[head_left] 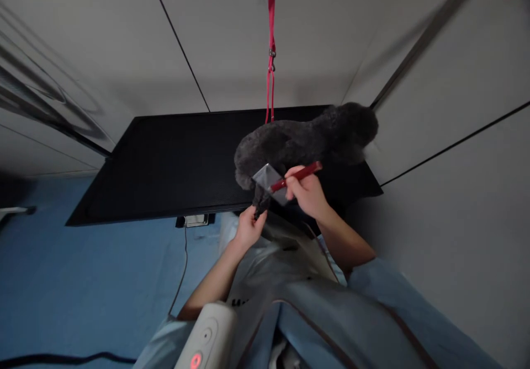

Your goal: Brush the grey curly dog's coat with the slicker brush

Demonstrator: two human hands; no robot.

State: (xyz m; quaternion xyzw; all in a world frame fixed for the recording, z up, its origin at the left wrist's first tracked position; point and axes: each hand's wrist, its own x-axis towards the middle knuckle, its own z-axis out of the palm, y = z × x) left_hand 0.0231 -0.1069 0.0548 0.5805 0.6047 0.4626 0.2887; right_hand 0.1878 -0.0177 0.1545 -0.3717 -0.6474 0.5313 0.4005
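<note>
A dark grey, curly-coated dog (285, 140) stands on a black grooming table (174, 159), its head toward the right. My left hand (248, 227) is closed around the lower end of one of its legs (260, 197), at the table's near edge. In my right hand (306, 193) is a slicker brush (304, 171) with a red handle and a pale, flat head. That head lies beside the raised leg, below the dog's hindquarters. Whether its bristles touch the coat I cannot tell.
A pink grooming loop (271, 32) hangs from above down to the dog's back. Grey walls (331, 21) stand behind and at the right. A white device with a red light (211, 333) juts up at the bottom. A cord (185, 264) trails over the blue floor (103, 281).
</note>
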